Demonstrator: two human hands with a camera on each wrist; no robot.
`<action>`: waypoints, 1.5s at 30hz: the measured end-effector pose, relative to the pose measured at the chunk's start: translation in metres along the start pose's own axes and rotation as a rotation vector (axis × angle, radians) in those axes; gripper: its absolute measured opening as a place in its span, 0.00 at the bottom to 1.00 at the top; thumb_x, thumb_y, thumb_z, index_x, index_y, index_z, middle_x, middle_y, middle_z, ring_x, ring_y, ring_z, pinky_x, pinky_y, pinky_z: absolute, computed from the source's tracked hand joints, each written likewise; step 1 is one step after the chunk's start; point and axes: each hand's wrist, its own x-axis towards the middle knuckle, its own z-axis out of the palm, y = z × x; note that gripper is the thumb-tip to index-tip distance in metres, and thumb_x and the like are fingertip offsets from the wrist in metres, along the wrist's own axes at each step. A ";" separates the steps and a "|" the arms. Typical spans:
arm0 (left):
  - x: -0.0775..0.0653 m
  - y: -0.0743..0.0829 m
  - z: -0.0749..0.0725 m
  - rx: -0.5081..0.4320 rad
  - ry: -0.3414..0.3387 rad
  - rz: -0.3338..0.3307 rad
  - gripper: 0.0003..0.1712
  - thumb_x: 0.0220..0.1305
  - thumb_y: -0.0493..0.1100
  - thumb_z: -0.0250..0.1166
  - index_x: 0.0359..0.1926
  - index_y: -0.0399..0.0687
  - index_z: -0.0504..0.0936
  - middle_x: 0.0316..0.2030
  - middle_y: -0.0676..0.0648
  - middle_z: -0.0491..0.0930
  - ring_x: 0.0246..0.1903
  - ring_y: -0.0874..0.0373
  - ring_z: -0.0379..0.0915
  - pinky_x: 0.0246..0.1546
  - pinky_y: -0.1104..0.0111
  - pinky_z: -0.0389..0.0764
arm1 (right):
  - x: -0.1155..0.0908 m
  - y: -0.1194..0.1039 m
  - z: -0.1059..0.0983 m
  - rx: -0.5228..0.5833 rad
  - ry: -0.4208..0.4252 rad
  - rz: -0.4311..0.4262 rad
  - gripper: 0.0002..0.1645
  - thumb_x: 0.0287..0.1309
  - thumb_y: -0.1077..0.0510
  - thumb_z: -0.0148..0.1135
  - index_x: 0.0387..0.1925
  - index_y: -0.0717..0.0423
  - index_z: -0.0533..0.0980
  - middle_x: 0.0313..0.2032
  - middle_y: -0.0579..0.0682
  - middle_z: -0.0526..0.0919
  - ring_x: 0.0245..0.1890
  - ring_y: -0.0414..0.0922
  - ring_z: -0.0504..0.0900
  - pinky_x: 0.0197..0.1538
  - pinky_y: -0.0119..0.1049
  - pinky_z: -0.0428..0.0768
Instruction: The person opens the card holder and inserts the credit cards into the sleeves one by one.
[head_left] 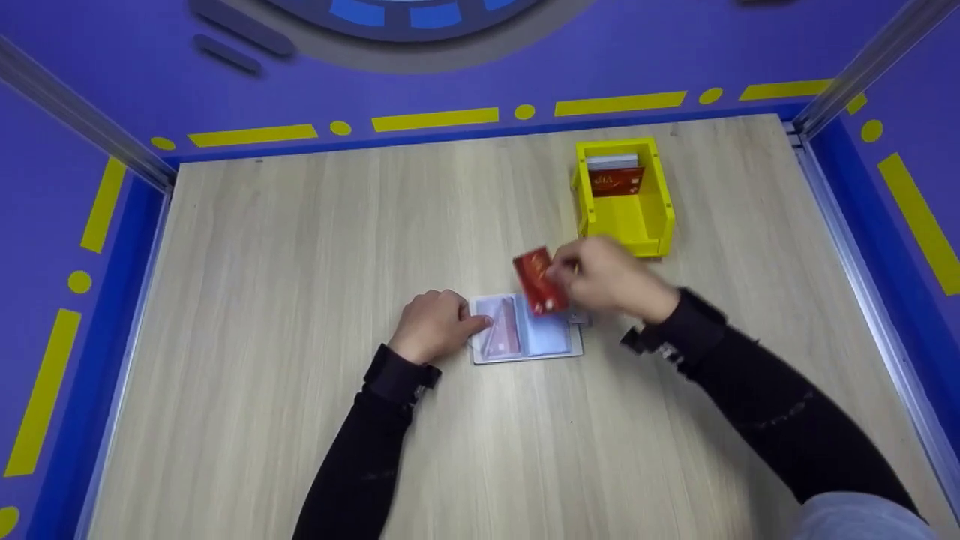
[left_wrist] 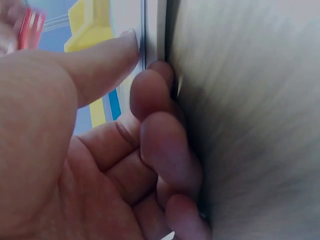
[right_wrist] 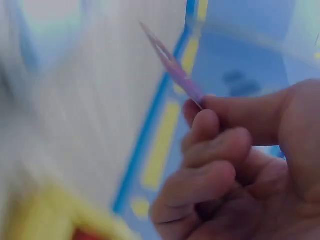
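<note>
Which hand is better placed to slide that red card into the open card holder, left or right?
Right, probably. The right hand already pinches the red card just above the open card holder, while the left hand presses the holder's left edge, steadying it.

At my one o'clock a yellow bin [head_left: 626,217] stands on the wooden table [head_left: 300,247], two cards [head_left: 615,174] upright at its far end; purple walls [head_left: 465,60] surround me.

The card [head_left: 538,280] was red with faint gold marks; the card holder [head_left: 525,334] was pale blue and translucent; the bin [head_left: 626,214] was bright yellow; the tabletop [head_left: 300,262] showed light wood grain; both sleeves [head_left: 375,442] were black.
</note>
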 end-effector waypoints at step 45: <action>0.002 0.000 0.001 0.024 0.020 0.005 0.32 0.76 0.56 0.68 0.15 0.56 0.68 0.17 0.57 0.64 0.22 0.57 0.63 0.26 0.63 0.61 | 0.013 -0.007 0.100 -0.099 -0.027 0.129 0.27 0.76 0.49 0.68 0.17 0.50 0.80 0.17 0.41 0.69 0.23 0.43 0.70 0.30 0.37 0.64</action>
